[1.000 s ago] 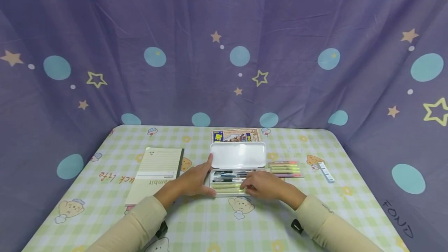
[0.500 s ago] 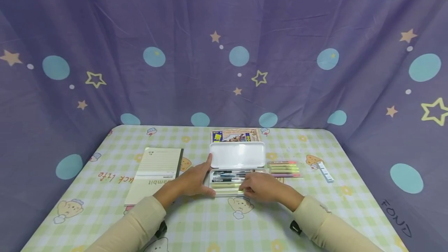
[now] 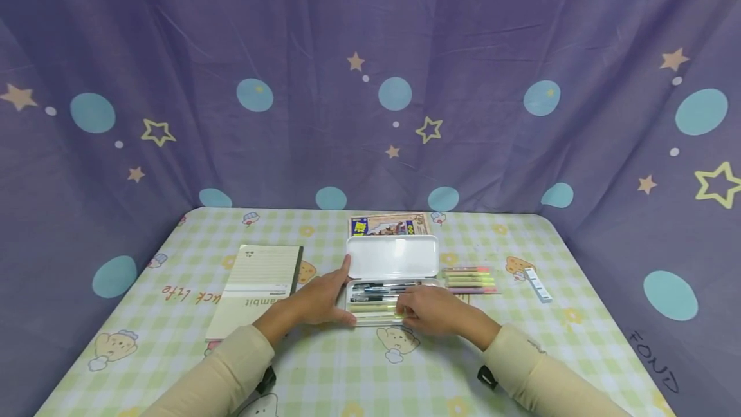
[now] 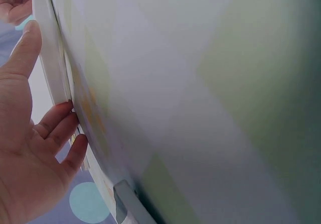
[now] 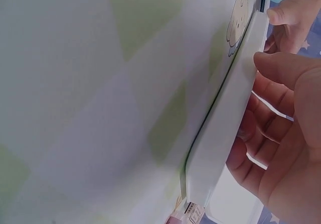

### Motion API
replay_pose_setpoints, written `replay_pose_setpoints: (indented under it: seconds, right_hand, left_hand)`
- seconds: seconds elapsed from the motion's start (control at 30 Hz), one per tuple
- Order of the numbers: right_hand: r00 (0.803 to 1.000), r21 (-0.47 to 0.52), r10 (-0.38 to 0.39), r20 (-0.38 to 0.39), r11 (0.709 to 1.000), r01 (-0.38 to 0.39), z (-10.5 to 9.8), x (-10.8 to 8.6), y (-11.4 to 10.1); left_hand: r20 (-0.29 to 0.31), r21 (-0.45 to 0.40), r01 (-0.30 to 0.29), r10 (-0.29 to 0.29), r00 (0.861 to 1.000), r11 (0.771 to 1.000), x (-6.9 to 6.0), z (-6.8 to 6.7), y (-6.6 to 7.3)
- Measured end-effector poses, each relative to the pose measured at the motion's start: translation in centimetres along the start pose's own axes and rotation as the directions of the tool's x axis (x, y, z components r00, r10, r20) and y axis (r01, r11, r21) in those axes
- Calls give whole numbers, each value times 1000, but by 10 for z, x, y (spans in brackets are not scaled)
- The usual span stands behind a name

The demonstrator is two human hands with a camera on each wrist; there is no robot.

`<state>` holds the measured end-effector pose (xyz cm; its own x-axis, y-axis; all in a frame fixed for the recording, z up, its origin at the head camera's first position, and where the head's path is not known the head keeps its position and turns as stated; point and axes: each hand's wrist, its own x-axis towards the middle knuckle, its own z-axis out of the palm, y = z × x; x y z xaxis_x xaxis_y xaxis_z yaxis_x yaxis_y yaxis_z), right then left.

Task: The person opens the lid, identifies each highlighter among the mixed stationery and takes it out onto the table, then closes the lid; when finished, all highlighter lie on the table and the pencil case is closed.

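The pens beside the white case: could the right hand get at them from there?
Probably yes: the pens lie close by the right hand, with nothing seen covering them, though its fingers would first have to leave the case.

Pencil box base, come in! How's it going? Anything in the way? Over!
Left grip: against left end of pencil case. Right grip: at pens inside, hold unclear. Lid: open. Nothing seen blocking. Over.
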<state>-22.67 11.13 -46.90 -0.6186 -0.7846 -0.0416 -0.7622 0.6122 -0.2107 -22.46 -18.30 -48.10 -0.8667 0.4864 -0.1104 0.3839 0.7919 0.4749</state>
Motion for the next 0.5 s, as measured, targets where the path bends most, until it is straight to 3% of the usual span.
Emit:
replay_pose_setpoints:
  seconds: [0.5]
  right_hand:
    - [999,31,-30,-13,999,30,-4,1,1]
  left_hand:
    - [-3,6,6,-6,1000,1000,1,0,-1]
